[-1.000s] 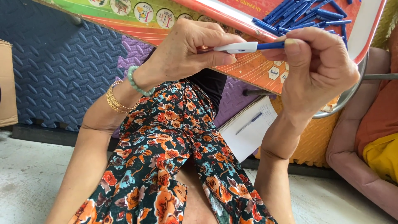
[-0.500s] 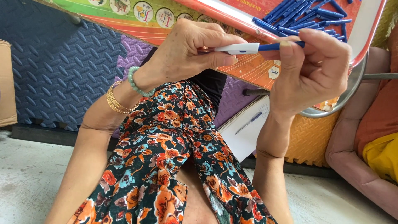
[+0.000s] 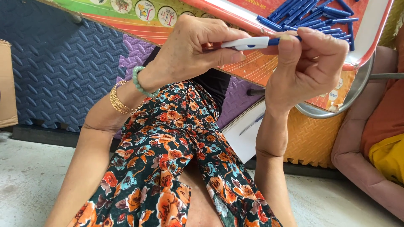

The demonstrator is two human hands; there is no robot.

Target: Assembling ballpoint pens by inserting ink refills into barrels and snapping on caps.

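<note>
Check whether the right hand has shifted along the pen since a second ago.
Yes. The right hand has slid left along the white-and-blue pen toward the left hand, judged against the tray rim.

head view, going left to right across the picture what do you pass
cardboard box → gold bangles → green bead bracelet → left hand → white pen barrel → right hand → yellow cloth

The right hand has slid closer along the pen, covering more of its blue end.
</note>
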